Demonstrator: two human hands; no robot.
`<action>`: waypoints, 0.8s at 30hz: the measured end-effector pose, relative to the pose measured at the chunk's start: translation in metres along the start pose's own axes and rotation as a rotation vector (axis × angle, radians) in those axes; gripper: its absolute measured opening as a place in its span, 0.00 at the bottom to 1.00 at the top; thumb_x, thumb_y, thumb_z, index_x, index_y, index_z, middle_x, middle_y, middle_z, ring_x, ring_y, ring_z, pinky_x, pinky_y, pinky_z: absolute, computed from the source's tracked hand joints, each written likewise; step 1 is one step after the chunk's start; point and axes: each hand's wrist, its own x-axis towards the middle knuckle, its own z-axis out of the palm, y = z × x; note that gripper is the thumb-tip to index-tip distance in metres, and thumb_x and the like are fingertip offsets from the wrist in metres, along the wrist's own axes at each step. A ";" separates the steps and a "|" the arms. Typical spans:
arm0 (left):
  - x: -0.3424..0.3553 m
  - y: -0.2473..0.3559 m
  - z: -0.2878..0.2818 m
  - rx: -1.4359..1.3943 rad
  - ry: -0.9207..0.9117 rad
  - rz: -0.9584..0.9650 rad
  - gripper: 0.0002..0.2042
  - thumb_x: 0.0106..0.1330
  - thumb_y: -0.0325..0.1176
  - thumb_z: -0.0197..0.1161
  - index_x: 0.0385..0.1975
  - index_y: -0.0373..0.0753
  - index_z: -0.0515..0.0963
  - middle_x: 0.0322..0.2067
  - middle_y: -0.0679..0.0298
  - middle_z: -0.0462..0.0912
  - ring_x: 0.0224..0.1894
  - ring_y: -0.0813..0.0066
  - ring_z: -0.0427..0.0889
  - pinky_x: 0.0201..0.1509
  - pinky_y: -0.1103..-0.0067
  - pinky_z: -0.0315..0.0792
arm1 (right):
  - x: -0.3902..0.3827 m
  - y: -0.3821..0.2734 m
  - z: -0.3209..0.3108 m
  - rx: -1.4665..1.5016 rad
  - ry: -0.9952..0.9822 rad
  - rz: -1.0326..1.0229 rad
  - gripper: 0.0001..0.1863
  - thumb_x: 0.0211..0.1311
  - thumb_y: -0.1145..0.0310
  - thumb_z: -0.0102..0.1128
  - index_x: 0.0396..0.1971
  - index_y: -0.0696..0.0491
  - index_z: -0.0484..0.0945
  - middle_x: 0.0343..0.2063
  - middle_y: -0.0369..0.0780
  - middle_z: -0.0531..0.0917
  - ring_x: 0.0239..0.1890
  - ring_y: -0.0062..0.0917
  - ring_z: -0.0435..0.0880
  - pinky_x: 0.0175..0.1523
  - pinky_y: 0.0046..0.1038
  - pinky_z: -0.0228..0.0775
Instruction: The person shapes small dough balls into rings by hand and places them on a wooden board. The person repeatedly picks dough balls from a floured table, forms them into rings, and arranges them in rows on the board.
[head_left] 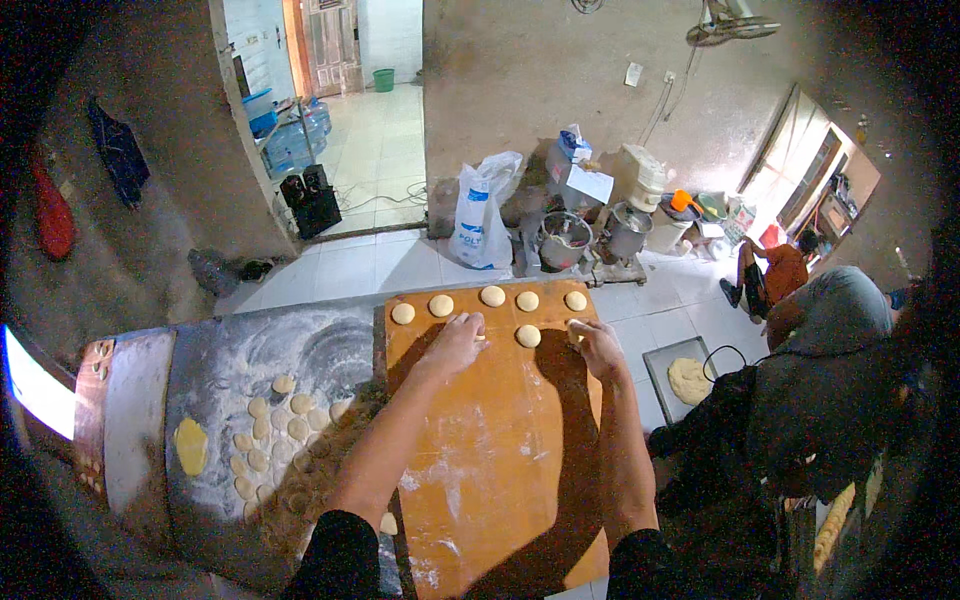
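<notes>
My two arms reach over an orange-brown board (480, 440) dusted with flour in places. Along its far edge lie several round, pale dough balls (492, 296), and another dough ball (528, 336) sits in front of them, between my hands. At the left, my left hand (456, 345) is closed, with a bit of pale dough showing at its fingertips. My right hand (600, 350) is closed near the board's right edge, also with pale dough at its fingers. Both held pieces are mostly hidden by the fingers.
Left of the board, a floured dark table (330, 345) bears many dough balls (298, 428) and a flat yellow piece (190, 446). A person in dark clothes (800, 400) is close on the right, beside a tray (655, 365) of dough. Bags, pots and buckets line the far wall.
</notes>
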 end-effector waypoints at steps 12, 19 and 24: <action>-0.284 -0.012 -0.122 -0.311 0.080 -0.646 0.16 0.60 0.39 0.72 0.41 0.36 0.79 0.38 0.62 0.83 0.43 0.72 0.82 0.51 0.74 0.75 | -0.118 0.003 0.220 -0.903 -0.608 -0.237 0.17 0.64 0.59 0.59 0.47 0.53 0.83 0.43 0.48 0.86 0.48 0.43 0.85 0.55 0.42 0.76; -0.495 -0.077 -0.167 -0.286 0.401 -0.834 0.09 0.59 0.33 0.71 0.36 0.38 0.82 0.37 0.61 0.81 0.40 0.67 0.82 0.48 0.74 0.74 | -0.142 0.048 0.340 -0.835 -0.799 -0.495 0.12 0.60 0.66 0.62 0.42 0.51 0.86 0.43 0.48 0.85 0.47 0.44 0.85 0.54 0.41 0.76; -0.549 -0.106 -0.181 -0.386 0.266 -0.838 0.10 0.60 0.35 0.71 0.38 0.39 0.82 0.36 0.59 0.81 0.40 0.66 0.83 0.47 0.73 0.75 | -0.171 0.094 0.405 -0.862 -0.925 -0.077 0.16 0.60 0.64 0.66 0.47 0.51 0.84 0.44 0.44 0.85 0.47 0.34 0.85 0.55 0.34 0.76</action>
